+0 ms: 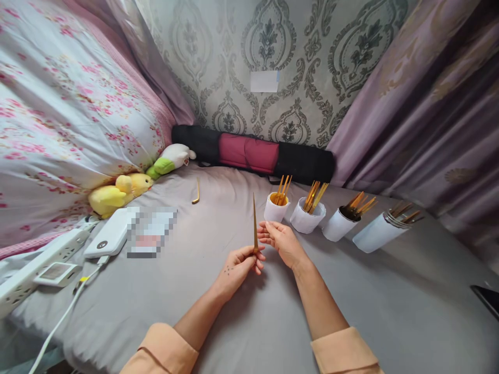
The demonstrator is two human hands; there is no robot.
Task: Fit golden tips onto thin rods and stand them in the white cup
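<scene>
My left hand is closed around the lower end of a thin gold utensil, likely a knife, which stands upright above my fingers. My right hand sits just to its right, fingers loosely spread and holding nothing, fingertips close to the utensil. Behind my hands stands a row of white paper cups on the grey bedsheet: one upright cup and a second hold gold cutlery, while two more lean to the right with handles sticking out. A single gold piece lies alone further left.
A yellow plush duck and a green and white plush toy lie against the floral quilt. A white power bank, power strip and cable sit at left. A black and red roll lies along the wall.
</scene>
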